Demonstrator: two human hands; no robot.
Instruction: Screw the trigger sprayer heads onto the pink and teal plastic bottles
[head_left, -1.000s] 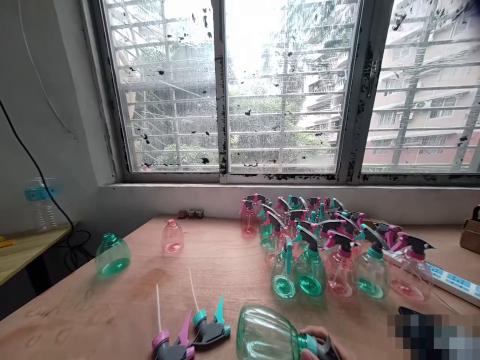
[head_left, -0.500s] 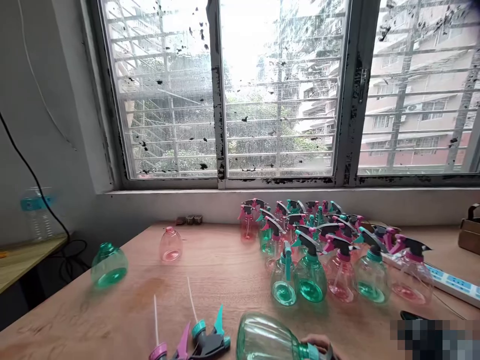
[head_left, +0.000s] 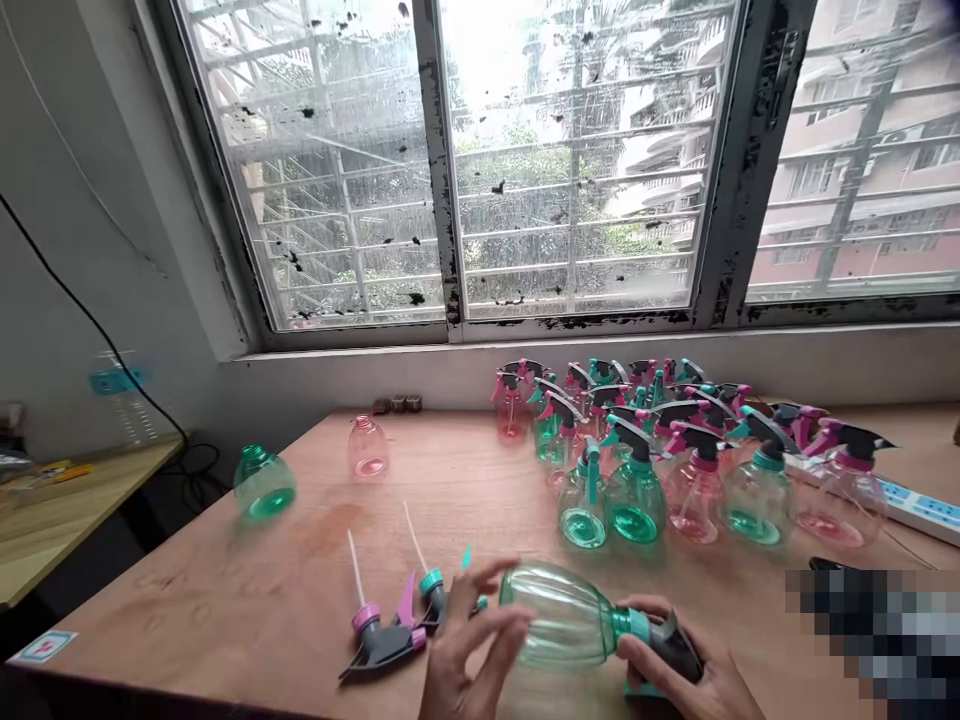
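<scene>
A green spray bottle (head_left: 562,615) lies on its side above the table's front, its base to the left and its spray head to the right. My right hand (head_left: 701,670) is closed around the grey spray head and teal collar. Beside the base is my left hand (head_left: 472,640), its fingers apart; they overlap the base, and I cannot tell if they touch it. To the left lie two loose spray heads with tubes sticking up, a pink-and-grey one (head_left: 382,640) and a teal-and-grey one (head_left: 433,592), the latter partly hidden by my left hand.
Several assembled pink and green spray bottles (head_left: 634,510) stand together at the right. A headless pink bottle (head_left: 368,450) and a headless green bottle (head_left: 264,485) stand at the left. Behind the group runs a white power strip (head_left: 922,512); a pixelated dark patch covers the right front.
My left hand has come into view by the bottle's base. More of my right hand and the bottle shows. The view has tilted down, and things on the table appear higher.
</scene>
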